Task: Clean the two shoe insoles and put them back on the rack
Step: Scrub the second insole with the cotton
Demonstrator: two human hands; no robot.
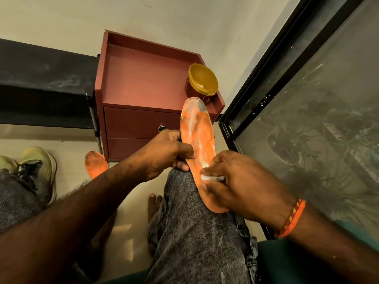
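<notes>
An orange insole (pixel 200 132) smeared with white streaks lies along my right knee, toe end pointing away toward the cabinet. My left hand (pixel 164 154) grips its left edge near the middle, thumb on top. My right hand (pixel 231 179) pinches a small white wipe (pixel 209 177) and presses it on the insole's heel half. The heel end shows below my right hand. A second orange insole (pixel 96 163), dirty at the toe, lies on the floor at the left, partly hidden behind my left forearm. The black shoe rack (pixel 41 83) stands at the left.
A red-brown two-drawer cabinet (pixel 143 83) stands ahead, with a yellow-lidded tub (pixel 203 82) on its right corner. A pair of pale sneakers (pixel 39 167) sits on the floor at far left. A black-framed glass door (pixel 307 119) fills the right side.
</notes>
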